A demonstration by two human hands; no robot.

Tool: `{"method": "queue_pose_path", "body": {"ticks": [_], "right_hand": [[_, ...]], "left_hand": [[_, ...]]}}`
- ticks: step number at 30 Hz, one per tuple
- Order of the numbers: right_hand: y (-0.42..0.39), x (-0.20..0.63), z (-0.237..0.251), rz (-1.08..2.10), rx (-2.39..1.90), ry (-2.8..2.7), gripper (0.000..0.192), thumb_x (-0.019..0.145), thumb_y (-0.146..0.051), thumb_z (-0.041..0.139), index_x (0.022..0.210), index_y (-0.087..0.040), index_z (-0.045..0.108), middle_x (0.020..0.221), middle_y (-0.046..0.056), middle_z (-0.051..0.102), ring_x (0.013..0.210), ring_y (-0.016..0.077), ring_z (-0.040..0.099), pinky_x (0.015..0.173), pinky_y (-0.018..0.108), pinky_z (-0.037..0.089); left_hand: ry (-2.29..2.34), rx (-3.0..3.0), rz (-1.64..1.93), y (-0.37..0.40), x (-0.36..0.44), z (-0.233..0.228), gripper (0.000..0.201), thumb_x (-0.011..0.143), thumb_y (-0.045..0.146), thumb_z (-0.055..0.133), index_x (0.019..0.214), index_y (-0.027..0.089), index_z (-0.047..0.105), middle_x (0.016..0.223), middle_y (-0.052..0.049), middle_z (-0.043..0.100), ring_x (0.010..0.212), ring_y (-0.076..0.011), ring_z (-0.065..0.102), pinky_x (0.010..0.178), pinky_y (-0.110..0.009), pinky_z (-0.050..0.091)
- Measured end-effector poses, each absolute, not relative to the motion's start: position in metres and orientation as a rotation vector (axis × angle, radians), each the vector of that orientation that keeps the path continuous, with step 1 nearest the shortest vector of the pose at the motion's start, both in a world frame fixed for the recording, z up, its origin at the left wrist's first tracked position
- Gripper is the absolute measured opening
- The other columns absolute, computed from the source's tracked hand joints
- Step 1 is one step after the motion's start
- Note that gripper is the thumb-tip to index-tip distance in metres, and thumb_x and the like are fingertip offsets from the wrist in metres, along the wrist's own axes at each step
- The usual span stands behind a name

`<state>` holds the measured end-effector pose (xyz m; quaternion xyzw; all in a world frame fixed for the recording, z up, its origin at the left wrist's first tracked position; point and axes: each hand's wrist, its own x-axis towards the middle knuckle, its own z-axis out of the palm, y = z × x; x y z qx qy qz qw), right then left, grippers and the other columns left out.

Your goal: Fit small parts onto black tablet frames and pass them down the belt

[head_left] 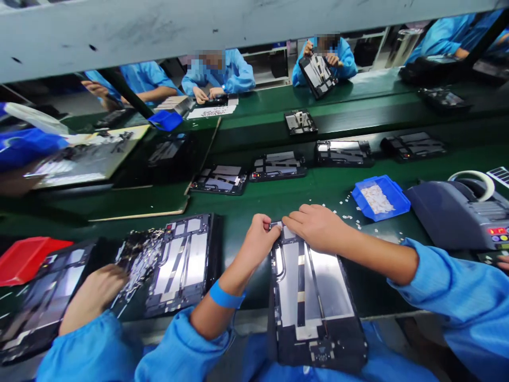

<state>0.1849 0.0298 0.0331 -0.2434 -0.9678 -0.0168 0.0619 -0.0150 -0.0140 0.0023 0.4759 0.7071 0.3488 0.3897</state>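
At the near edge of the green bench, left to right:

Red tray [24, 257]: sits at the far left on the bench, partly behind a dark open device [35, 302].

Neighbour's hand [93, 297]: a co-worker's hand in a blue sleeve rests on that dark device, next to a second open tablet frame [181, 262] whose left part is blurred.

Left hand [258, 239]: the person's own, with a blue wrist band [225, 297] on the forearm; fingers curled in a narrow pinch at the top left corner of the tablet chassis [314, 297]. Whether a small part sits in the pinch cannot be told.

Tablet chassis: lies lengthwise in front of the person, its far end on the bench and its near end overhanging the bench edge toward the body; bare metal plates and dark strips face up.

Right hand [316, 225]: laid palm down over the top edge of the chassis, fingers bent and pressed on it, fingertips just beside the left hand's.

Blue bin [382, 197]: right of the hands, holding small pale pieces; more of them lie scattered on the bench around it.

Tape dispenser [457, 212]: grey machine at the far right with a roll of tape [473, 178] on top.

Conveyor [278, 185]: behind the hands, carrying several open devices; other people in blue sit across it.
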Motion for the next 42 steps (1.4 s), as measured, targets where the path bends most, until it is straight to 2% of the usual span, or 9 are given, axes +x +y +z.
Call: {"method": "queue_pose_path", "body": {"ticks": [4, 12, 16, 19, 25, 28, 32, 37, 42], "right_hand": [[0.029, 0.183, 0.037, -0.074, -0.719, -2.959, 0.035, 0.102, -0.013, 0.048, 0.133, -0.02, 0.062, 0.102, 0.01, 0.066, 0.088, 0.0231, 0.051, 0.07, 0.035, 0.031], [0.04, 0.175, 0.039, -0.035, -0.718, -3.051, 0.042, 0.099, -0.012, 0.051, 0.139, -0.021, 0.061, 0.103, 0.01, 0.068, 0.09, 0.0241, 0.056, 0.075, 0.035, 0.038], [0.043, 0.197, 0.037, 0.148, -0.952, -2.814, 0.04, 0.1, -0.011, 0.047, 0.135, -0.015, 0.066, 0.114, 0.013, 0.073, 0.1, 0.0246, 0.063, 0.09, 0.038, 0.046], [0.039, 0.23, 0.032, 0.301, -1.168, -2.522, 0.038, 0.104, -0.021, 0.044, 0.132, -0.015, 0.068, 0.124, 0.013, 0.072, 0.112, 0.0257, 0.064, 0.1, 0.042, 0.048], [0.018, 0.255, 0.027, 0.599, -1.348, -2.415, 0.043, 0.101, -0.031, 0.047, 0.136, -0.012, 0.064, 0.125, 0.017, 0.071, 0.118, 0.0298, 0.065, 0.104, 0.048, 0.05], [0.01, 0.25, 0.037, 0.759, -1.355, -2.214, 0.038, 0.098, -0.033, 0.052, 0.131, -0.018, 0.064, 0.12, 0.012, 0.072, 0.108, 0.0272, 0.067, 0.095, 0.043, 0.053], [0.008, 0.247, 0.045, 1.092, -1.329, -1.971, 0.028, 0.094, -0.032, 0.051, 0.116, -0.02, 0.064, 0.095, 0.005, 0.071, 0.086, 0.0211, 0.067, 0.076, 0.033, 0.053], [0.023, 0.247, 0.036, 0.848, -1.376, -2.145, 0.022, 0.087, -0.03, 0.055, 0.103, -0.021, 0.066, 0.107, 0.006, 0.07, 0.1, 0.0235, 0.064, 0.082, 0.034, 0.048], [0.018, 0.249, 0.033, 0.95, -1.429, -2.229, 0.025, 0.092, -0.033, 0.052, 0.109, -0.023, 0.066, 0.099, 0.003, 0.071, 0.081, 0.0203, 0.062, 0.073, 0.033, 0.046]], "left_hand": [[1.656, 1.066, 0.952, -0.017, -0.013, -0.004, 0.024, 0.08, 0.028, 0.068, 0.096, 0.02, 0.052, 0.08, 0.004, 0.054, 0.072, -0.0141, 0.051, 0.066, -0.027, 0.037], [1.461, 1.047, 0.96, -0.018, -0.019, -0.008, 0.033, 0.076, 0.025, 0.072, 0.102, 0.02, 0.053, 0.084, 0.002, 0.06, 0.077, -0.0144, 0.056, 0.07, -0.027, 0.042], [1.467, 1.127, 0.939, -0.032, -0.029, -0.001, 0.04, 0.082, 0.032, 0.069, 0.116, 0.017, 0.056, 0.085, 0.002, 0.06, 0.081, -0.0162, 0.059, 0.075, -0.03, 0.045], [1.519, 1.214, 0.865, -0.052, -0.038, 0.003, 0.048, 0.09, 0.042, 0.06, 0.13, 0.014, 0.054, 0.086, 0.001, 0.06, 0.083, -0.0181, 0.06, 0.079, -0.032, 0.046], [1.62, 1.52, 0.819, -0.084, -0.028, 0.008, 0.04, 0.089, 0.031, 0.058, 0.127, 0.02, 0.064, 0.091, -0.001, 0.058, 0.078, -0.0183, 0.057, 0.076, -0.033, 0.049], [1.663, 1.558, 0.934, -0.094, -0.018, 0.016, 0.048, 0.094, 0.029, 0.053, 0.141, 0.025, 0.058, 0.106, -0.005, 0.061, 0.087, -0.0199, 0.06, 0.08, -0.033, 0.051], [1.642, 1.518, 0.975, -0.103, -0.015, 0.022, 0.056, 0.098, 0.03, 0.047, 0.155, 0.028, 0.047, 0.124, -0.009, 0.062, 0.11, -0.0241, 0.061, 0.092, -0.035, 0.052], [1.586, 1.521, 0.934, -0.099, -0.019, 0.009, 0.058, 0.099, 0.031, 0.046, 0.157, 0.028, 0.046, 0.136, -0.01, 0.061, 0.127, -0.0254, 0.057, 0.111, -0.039, 0.046], [1.542, 1.37, 0.961, -0.099, -0.015, -0.009, 0.065, 0.096, 0.034, 0.049, 0.159, 0.02, 0.042, 0.147, -0.015, 0.058, 0.141, -0.0292, 0.05, 0.122, -0.046, 0.036]]}}
